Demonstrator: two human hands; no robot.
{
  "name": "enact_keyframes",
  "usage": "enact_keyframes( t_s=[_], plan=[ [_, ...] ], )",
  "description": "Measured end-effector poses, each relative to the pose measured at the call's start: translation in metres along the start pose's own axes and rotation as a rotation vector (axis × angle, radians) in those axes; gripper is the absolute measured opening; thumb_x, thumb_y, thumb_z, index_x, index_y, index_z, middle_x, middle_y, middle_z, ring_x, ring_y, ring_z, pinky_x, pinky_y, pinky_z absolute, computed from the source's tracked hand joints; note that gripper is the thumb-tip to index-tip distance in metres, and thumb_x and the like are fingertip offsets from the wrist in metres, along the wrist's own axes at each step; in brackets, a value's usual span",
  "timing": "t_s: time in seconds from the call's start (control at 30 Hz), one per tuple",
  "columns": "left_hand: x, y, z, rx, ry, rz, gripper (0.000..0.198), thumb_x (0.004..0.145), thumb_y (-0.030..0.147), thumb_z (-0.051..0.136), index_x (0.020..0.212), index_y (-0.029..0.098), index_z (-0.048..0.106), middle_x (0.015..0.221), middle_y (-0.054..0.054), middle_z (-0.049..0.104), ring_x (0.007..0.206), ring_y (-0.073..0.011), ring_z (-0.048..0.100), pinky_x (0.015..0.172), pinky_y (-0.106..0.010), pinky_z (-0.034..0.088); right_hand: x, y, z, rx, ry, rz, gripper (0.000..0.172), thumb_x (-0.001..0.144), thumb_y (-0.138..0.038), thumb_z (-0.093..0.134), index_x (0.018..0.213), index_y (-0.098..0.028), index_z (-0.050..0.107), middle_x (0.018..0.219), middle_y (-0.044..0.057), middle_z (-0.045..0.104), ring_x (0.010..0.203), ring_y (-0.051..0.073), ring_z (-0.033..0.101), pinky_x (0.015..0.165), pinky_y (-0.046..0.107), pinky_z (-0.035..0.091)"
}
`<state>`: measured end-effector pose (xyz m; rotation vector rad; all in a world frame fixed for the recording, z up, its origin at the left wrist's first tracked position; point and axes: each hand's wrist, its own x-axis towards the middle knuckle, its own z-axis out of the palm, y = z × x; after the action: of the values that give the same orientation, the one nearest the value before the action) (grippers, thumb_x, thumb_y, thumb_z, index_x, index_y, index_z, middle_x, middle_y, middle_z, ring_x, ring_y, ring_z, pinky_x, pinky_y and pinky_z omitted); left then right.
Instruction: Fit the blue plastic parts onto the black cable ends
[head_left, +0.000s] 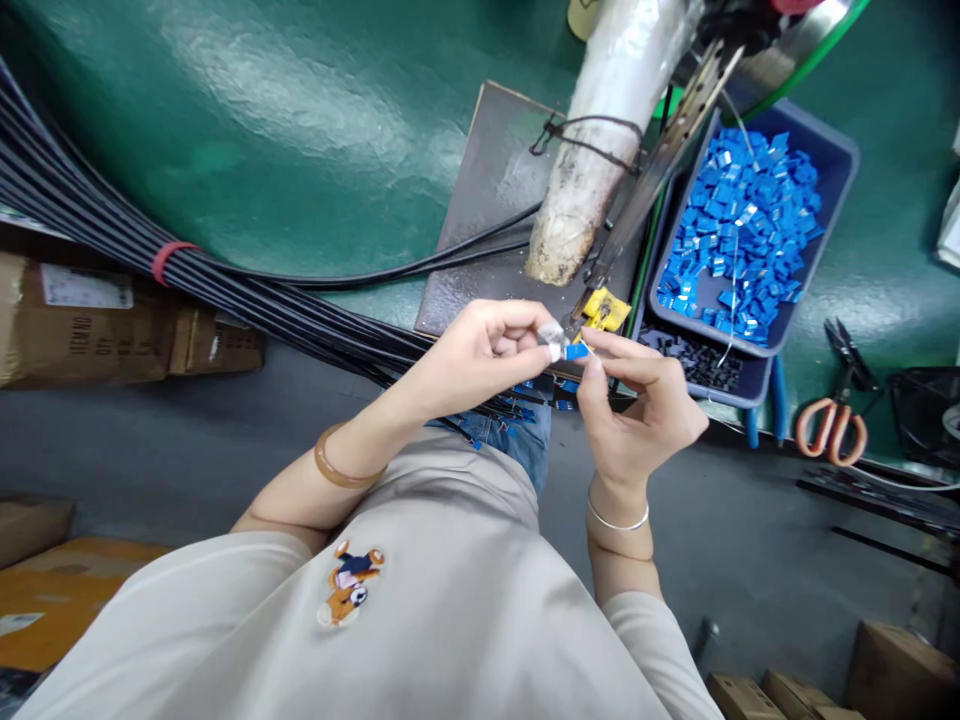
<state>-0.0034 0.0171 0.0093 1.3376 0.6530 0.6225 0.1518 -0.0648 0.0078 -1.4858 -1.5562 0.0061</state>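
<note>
In the head view, my left hand [504, 350] is closed in a pinch on a small blue connector [576, 351]. Whitish covering shows at its fingertips. My right hand [637, 395] meets it from the other side, thumb and index finger pinched at the connector's right end. A thin pale strand shows by those fingertips, too small to make out fully. Just beyond the hands, a soldering iron [637, 205] slants down with its tip near a yellow clip-like piece [606, 310]. Below my fingers, several black cable ends with blue connectors [517, 410] hang over my lap.
A thick bundle of black cables [247, 300] with a red tie comes from the left. A plastic-wrapped tube [577, 200] hangs over a dark board [495, 170]. At right are a bin [829, 245] of blue connectors, a tray of black pieces [705, 362] and orange-handled scissors [831, 430].
</note>
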Motion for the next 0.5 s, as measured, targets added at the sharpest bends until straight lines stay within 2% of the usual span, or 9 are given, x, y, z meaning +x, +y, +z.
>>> enact_keyframes(
  t_s=[0.07,0.13,0.17,0.2,0.23,0.27,0.37,0.4,0.5],
  plan=[
    [-0.007,0.001,-0.003,0.164,-0.228,0.030,0.008,0.083,0.020,0.061,0.079,0.015,0.067,0.056,0.004,0.051,0.049,-0.0054,0.040,0.048,-0.019,0.031,0.000,-0.002,-0.004,0.036,0.037,0.053,0.010,0.084,-0.014,0.065,0.087,-0.023,0.060,0.095,0.001,0.076,0.079,0.016,0.074,0.060,0.027,0.059],
    [-0.014,0.002,-0.008,0.338,-0.486,0.073,0.010,0.083,0.019,0.061,0.081,0.017,0.071,0.062,0.001,0.061,0.054,-0.0073,0.050,0.056,-0.020,0.038,0.001,-0.003,-0.008,0.082,0.105,0.104,0.012,0.084,-0.013,0.065,0.089,-0.023,0.061,0.096,0.000,0.075,0.066,0.012,0.071,0.050,0.024,0.054],
    [-0.017,0.003,-0.010,0.405,-0.559,0.094,0.011,0.084,0.021,0.062,0.082,0.018,0.072,0.068,0.000,0.067,0.059,-0.0087,0.055,0.061,-0.021,0.041,0.001,-0.004,-0.009,0.100,0.145,0.120,0.013,0.084,-0.012,0.064,0.090,-0.023,0.061,0.097,-0.001,0.074,0.058,0.009,0.067,0.045,0.023,0.050],
    [-0.019,0.004,-0.013,0.450,-0.567,0.112,0.012,0.085,0.023,0.062,0.083,0.018,0.073,0.075,-0.002,0.070,0.065,-0.0101,0.060,0.066,-0.022,0.043,0.001,-0.004,-0.010,0.117,0.184,0.124,0.014,0.085,-0.012,0.064,0.092,-0.023,0.061,0.097,-0.001,0.074,0.051,0.007,0.063,0.041,0.022,0.046],
    [-0.020,0.005,-0.016,0.478,-0.495,0.129,0.013,0.086,0.026,0.062,0.084,0.018,0.073,0.079,-0.003,0.072,0.069,-0.0113,0.062,0.069,-0.023,0.044,0.002,-0.004,-0.012,0.129,0.223,0.112,0.015,0.085,-0.012,0.063,0.093,-0.024,0.061,0.095,-0.002,0.074,0.047,0.006,0.059,0.039,0.021,0.043],
    [-0.019,0.005,-0.019,0.500,-0.351,0.150,0.015,0.087,0.028,0.062,0.083,0.018,0.072,0.081,-0.004,0.072,0.071,-0.0122,0.062,0.070,-0.024,0.045,0.002,-0.005,-0.013,0.138,0.261,0.075,0.015,0.086,-0.013,0.063,0.095,-0.025,0.061,0.088,-0.003,0.073,0.044,0.006,0.056,0.037,0.021,0.041],
    [-0.006,0.004,-0.033,0.585,0.238,0.239,0.010,0.086,0.027,0.064,0.083,0.018,0.069,0.088,-0.005,0.069,0.082,-0.0165,0.059,0.076,-0.029,0.044,0.000,-0.006,-0.020,0.120,0.372,-0.073,0.013,0.088,-0.021,0.062,0.098,-0.029,0.065,0.058,-0.005,0.060,0.041,0.010,0.054,0.034,0.024,0.037],
    [0.002,0.001,-0.039,0.628,0.377,0.255,0.007,0.084,0.026,0.066,0.084,0.019,0.068,0.093,-0.005,0.068,0.091,-0.0190,0.057,0.082,-0.031,0.043,-0.001,-0.007,-0.023,0.101,0.389,-0.124,0.010,0.089,-0.025,0.061,0.096,-0.029,0.066,0.052,-0.006,0.054,0.039,0.011,0.052,0.033,0.025,0.036],
    [0.027,-0.009,-0.057,0.715,0.514,0.254,0.013,0.078,0.030,0.074,0.081,0.020,0.065,0.085,-0.004,0.062,0.097,-0.0215,0.052,0.085,-0.033,0.039,-0.009,-0.013,-0.037,0.038,0.282,-0.213,0.015,0.092,-0.036,0.057,0.089,-0.028,0.070,0.047,-0.005,0.047,0.034,0.011,0.044,0.034,0.029,0.034]
  ],
)
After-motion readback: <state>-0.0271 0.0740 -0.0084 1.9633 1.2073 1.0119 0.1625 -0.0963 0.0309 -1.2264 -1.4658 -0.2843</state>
